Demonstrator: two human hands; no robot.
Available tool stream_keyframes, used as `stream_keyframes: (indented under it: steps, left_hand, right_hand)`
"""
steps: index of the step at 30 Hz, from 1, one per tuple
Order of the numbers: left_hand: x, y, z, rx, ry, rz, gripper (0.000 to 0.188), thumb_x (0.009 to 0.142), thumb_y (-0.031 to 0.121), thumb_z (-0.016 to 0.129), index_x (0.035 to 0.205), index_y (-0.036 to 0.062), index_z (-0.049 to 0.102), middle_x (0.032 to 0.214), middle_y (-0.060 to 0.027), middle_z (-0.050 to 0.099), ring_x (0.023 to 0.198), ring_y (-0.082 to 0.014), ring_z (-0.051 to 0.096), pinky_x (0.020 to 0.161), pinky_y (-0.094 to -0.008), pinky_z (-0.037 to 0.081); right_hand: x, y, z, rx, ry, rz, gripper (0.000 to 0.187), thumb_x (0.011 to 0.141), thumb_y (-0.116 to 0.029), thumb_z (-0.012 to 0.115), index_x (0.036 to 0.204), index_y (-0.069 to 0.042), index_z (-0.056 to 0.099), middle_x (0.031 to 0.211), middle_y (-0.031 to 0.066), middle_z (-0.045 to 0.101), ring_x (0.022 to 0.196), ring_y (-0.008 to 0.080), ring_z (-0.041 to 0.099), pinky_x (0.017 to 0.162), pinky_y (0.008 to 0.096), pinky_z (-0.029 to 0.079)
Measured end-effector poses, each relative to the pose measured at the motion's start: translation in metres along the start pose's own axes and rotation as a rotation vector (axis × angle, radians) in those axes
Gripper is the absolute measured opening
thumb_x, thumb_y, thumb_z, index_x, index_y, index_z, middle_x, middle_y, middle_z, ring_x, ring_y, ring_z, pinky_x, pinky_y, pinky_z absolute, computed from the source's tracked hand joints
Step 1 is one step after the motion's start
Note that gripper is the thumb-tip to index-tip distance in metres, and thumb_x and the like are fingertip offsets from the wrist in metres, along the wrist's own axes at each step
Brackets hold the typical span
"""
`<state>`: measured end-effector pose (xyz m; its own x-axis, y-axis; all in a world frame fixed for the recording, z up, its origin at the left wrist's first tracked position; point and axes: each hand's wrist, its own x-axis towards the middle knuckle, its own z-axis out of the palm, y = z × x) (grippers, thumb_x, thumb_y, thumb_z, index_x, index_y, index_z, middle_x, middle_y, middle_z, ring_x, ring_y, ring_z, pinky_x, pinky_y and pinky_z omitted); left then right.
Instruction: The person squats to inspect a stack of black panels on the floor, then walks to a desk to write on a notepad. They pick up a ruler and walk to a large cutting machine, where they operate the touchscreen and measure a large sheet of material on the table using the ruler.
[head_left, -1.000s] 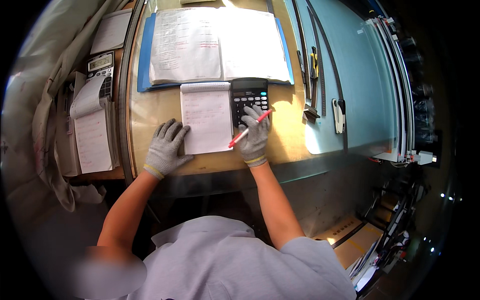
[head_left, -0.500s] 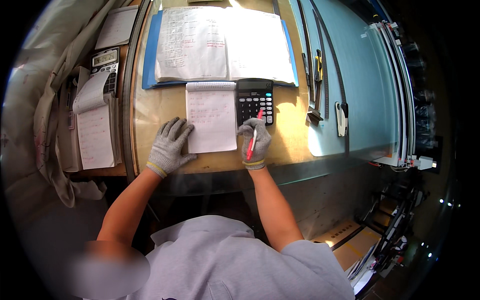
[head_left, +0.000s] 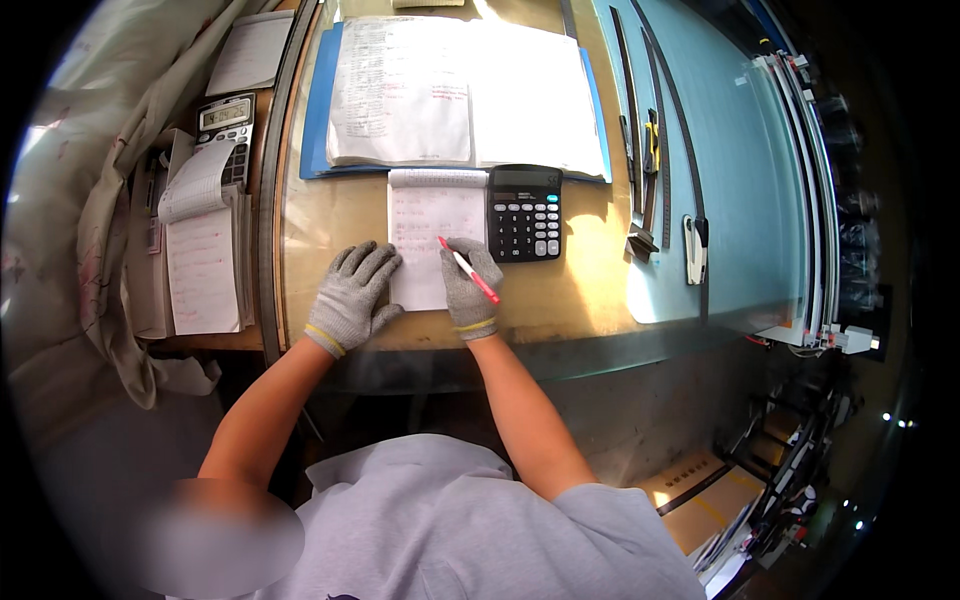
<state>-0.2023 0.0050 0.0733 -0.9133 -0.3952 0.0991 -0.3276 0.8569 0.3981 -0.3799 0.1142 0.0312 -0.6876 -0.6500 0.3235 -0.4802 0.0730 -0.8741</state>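
Observation:
A white notepad (head_left: 420,280) with red handwriting lies on the wooden desktop. My right hand (head_left: 472,287), in a grey glove, rests on its right side and grips a red and white pen (head_left: 472,272). The pen's tip points at the written lines; whether it touches the paper I cannot tell. My gloved left hand (head_left: 352,297) lies flat with fingers spread at the pad's left edge. A black desk calculator (head_left: 525,214) sits against the pad's right side. Beyond both lies an open blue folder (head_left: 318,120) of papers (head_left: 400,95), partly handwritten.
At the left are a second calculator (head_left: 226,118) and a flipped-open notepad (head_left: 203,270). On the right, a blue-green surface bears a yellow utility knife (head_left: 652,145), a white and black cutter (head_left: 695,250) and long dark strips (head_left: 682,130). A cardboard box (head_left: 700,505) stands low at the right.
My right hand has moved left with the pen, from the calculator's lower edge onto the notepad. My left hand stays by the pad. The whole view has shifted slightly.

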Motion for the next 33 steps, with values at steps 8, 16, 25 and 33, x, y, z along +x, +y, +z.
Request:
stream_keyframes:
  steps: [8, 16, 25, 33]
  left_hand:
    - [-0.001, 0.001, -0.001, -0.018, 0.011, -0.004, 0.066, 0.079, 0.039, 0.069, 0.137, 0.0122, 0.052, 0.137, -0.0172, 0.048, 0.128, -0.0396, 0.043, 0.11, -0.0532, 0.032]
    - [-0.002, -0.002, -0.001, -0.022, 0.007, -0.01, 0.064, 0.08, 0.039, 0.068, 0.136, 0.0126, 0.053, 0.134, -0.0179, 0.049, 0.128, -0.0404, 0.043, 0.11, -0.0537, 0.033]
    - [-0.001, -0.001, -0.003, -0.025, -0.006, -0.02, 0.064, 0.079, 0.04, 0.07, 0.135, 0.0129, 0.053, 0.131, -0.0177, 0.05, 0.128, -0.0403, 0.044, 0.109, -0.0535, 0.034]
    - [-0.002, 0.0, -0.003, -0.031, -0.003, -0.022, 0.063, 0.079, 0.04, 0.069, 0.134, 0.0128, 0.053, 0.13, -0.0173, 0.051, 0.128, -0.0403, 0.044, 0.109, -0.0534, 0.033]
  right_hand:
    - [-0.002, 0.003, 0.003, -0.031, 0.041, -0.011, 0.01, 0.086, -0.005, 0.068, 0.093, 0.002, 0.065, 0.084, 0.0124, 0.066, 0.074, 0.021, 0.064, 0.068, 0.0323, 0.052]
    - [-0.002, 0.004, 0.003, 0.037, -0.014, -0.03, 0.018, 0.094, -0.005, 0.056, 0.109, 0.0, 0.066, 0.075, 0.0076, 0.062, 0.066, 0.014, 0.06, 0.062, 0.0284, 0.05]
    - [-0.005, 0.0, 0.003, 0.13, -0.03, 0.086, 0.021, 0.093, -0.005, 0.052, 0.109, -0.004, 0.065, 0.073, 0.0053, 0.06, 0.067, 0.013, 0.058, 0.06, 0.0271, 0.048]
    - [-0.004, 0.002, 0.002, 0.07, -0.04, 0.041, 0.02, 0.093, -0.005, 0.051, 0.108, -0.003, 0.064, 0.072, 0.0064, 0.06, 0.066, 0.0143, 0.058, 0.059, 0.0281, 0.046]
